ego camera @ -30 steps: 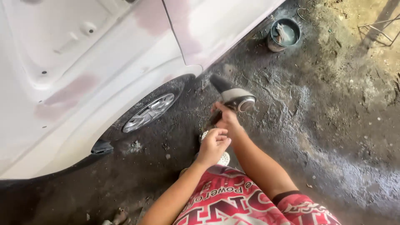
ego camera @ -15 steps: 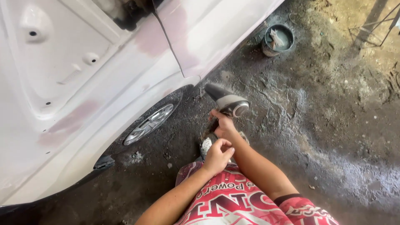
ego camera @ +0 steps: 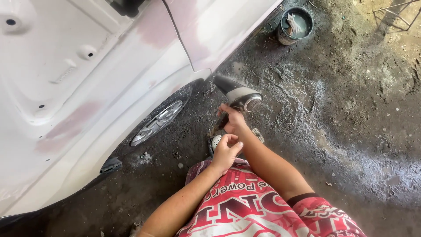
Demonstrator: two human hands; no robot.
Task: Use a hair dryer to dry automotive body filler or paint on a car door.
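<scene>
My right hand [ego camera: 233, 120] grips the handle of a grey and black heat gun [ego camera: 239, 95], whose round rear end faces up and whose nozzle points toward the white car body [ego camera: 87, 87]. My left hand [ego camera: 226, 149] hovers just below it with the fingers curled, close to the tool's handle and above my light shoe [ego camera: 215, 142]. The car panel carries pink filler patches, and the front wheel [ego camera: 155, 123] sits in its arch just left of my hands.
A dark round bucket [ego camera: 294, 24] with rags and water stands on the dirty concrete floor [ego camera: 351, 131] at the top right. A thin metal frame [ego camera: 394, 13] lies in the far right corner. My red printed shirt fills the bottom.
The view has shifted down and right over the car. My right hand has kept hold of the heat gun, and my left hand has come up closer to the right hand.
</scene>
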